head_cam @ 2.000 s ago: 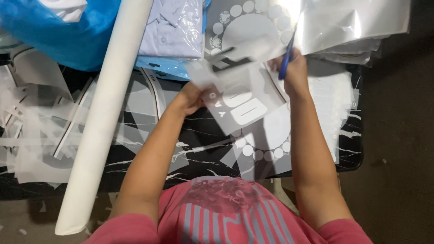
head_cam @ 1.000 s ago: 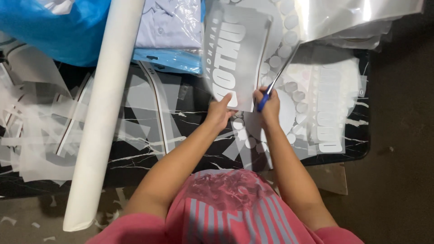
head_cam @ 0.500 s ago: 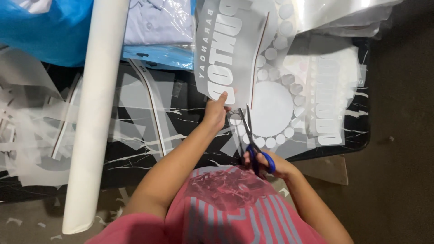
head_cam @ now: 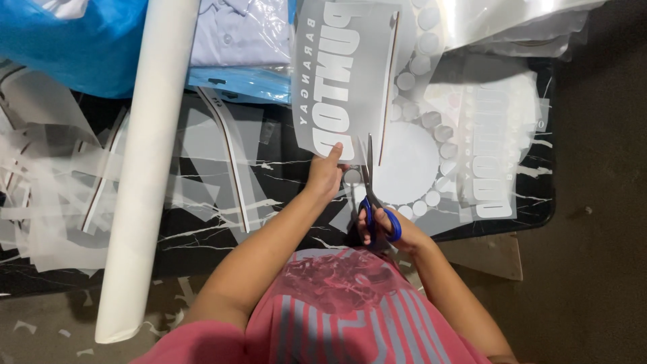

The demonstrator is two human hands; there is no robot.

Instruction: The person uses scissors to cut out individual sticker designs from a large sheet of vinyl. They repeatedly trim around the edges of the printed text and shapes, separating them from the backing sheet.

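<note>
Since half a second ago the scissors (head_cam: 372,185) have risen, blades now meeting the grey printed film sheet (head_cam: 344,74). Across the black marbled surface (head_cam: 202,229) lie film scraps (head_cam: 47,195), a white roll (head_cam: 145,168) and bagged shirts (head_cam: 242,34). Left hand (head_cam: 325,174) fingers pinch the sheet's lower edge; right hand (head_cam: 391,226) fingers grip the blue handles.
</note>
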